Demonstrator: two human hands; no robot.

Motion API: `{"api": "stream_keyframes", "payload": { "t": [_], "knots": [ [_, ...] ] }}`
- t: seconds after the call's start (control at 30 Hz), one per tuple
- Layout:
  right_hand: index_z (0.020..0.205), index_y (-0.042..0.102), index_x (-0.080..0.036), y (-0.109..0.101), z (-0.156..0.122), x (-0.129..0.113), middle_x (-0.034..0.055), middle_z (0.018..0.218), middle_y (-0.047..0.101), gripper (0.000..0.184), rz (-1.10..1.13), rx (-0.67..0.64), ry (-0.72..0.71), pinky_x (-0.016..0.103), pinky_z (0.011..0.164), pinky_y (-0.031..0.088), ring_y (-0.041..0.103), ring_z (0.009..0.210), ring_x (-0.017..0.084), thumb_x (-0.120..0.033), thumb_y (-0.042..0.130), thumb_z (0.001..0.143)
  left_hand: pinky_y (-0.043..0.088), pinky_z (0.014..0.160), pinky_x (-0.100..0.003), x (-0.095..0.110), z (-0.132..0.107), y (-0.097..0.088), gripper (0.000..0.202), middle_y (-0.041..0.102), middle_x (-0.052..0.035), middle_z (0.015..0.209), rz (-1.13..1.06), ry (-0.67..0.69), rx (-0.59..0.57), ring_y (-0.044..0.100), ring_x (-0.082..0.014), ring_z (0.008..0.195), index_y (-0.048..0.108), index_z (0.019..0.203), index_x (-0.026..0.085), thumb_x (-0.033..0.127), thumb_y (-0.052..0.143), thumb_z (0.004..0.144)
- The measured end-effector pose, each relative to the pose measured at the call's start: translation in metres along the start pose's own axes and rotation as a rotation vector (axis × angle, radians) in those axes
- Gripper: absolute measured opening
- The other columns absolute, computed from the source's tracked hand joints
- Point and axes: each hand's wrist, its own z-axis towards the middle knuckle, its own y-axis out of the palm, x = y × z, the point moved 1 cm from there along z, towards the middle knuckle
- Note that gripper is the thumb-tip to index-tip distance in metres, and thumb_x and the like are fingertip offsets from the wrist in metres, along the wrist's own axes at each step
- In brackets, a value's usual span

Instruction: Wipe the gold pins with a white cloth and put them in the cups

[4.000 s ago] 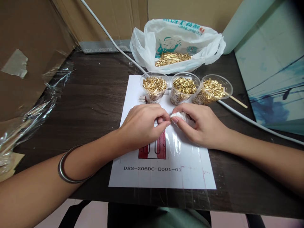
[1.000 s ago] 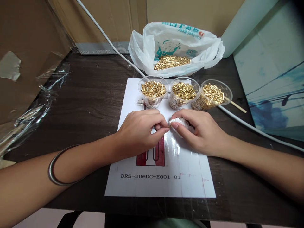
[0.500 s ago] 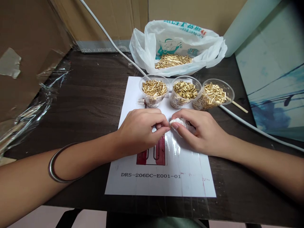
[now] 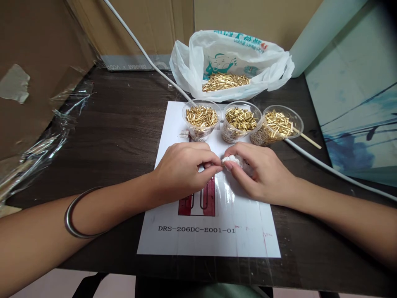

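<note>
My left hand [image 4: 189, 167] is closed in a pinch above the printed sheet [image 4: 173, 244]; whatever lies between its fingertips is too small to make out. Its thumb and index tips almost meet a crumpled white wad, perhaps tissue or cloth [image 4: 233, 160], which my right hand [image 4: 260, 171] grips between thumb and fingers. Just beyond the hands stand three clear plastic cups: a left cup [image 4: 201, 134] and a middle cup [image 4: 237, 136] of short gold-coloured metal pieces, and a right cup [image 4: 260, 138] that leans and holds similar pieces.
Behind the cups, a white plastic bag [image 4: 186, 62] lies open with many longer gold-coloured pins [image 4: 226, 82] inside. A thin wooden stick [image 4: 311, 141] pokes out by the right cup. A white cable [image 4: 338, 167] crosses the dark table [image 4: 102, 136]. Cardboard [image 4: 139, 29] walls the back.
Both hands keep nearly the same pose, fingertips together at the white wad. The view has shifted very slightly; nothing else has visibly moved.
</note>
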Motion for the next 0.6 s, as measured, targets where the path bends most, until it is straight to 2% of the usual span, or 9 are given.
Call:
{"api": "stream_keyframes", "payload": {
  "t": [0.37, 0.6],
  "knots": [
    [0.091, 0.057, -0.012, 0.0006, -0.0005, 0.0, 0.0027, 0.08, 0.059, 0.019, -0.001, 0.01, -0.014, 0.025, 0.066, 0.039, 0.053, 0.072, 0.012, -0.026, 0.048, 0.083, 0.038, 0.061, -0.023, 0.0006, -0.001, -0.001, 0.015, 0.062, 0.003, 0.071, -0.008, 0.025, 0.003, 0.054, -0.0093, 0.068, 0.068, 0.077, 0.021, 0.031, 0.057, 0.081],
    [0.088, 0.056, -0.014, -0.0017, -0.001, -0.0001, 0.0018, 0.077, 0.058, 0.015, 0.051, -0.006, -0.007, 0.024, 0.063, 0.037, 0.051, 0.07, 0.011, -0.026, 0.047, 0.085, 0.038, 0.062, -0.023, 0.0011, -0.0001, -0.0006, 0.014, 0.062, 0.0027, 0.072, 0.001, 0.03, -0.002, 0.054, -0.0093, 0.069, 0.067, 0.076, 0.02, 0.027, 0.056, 0.081]
  ]
}}
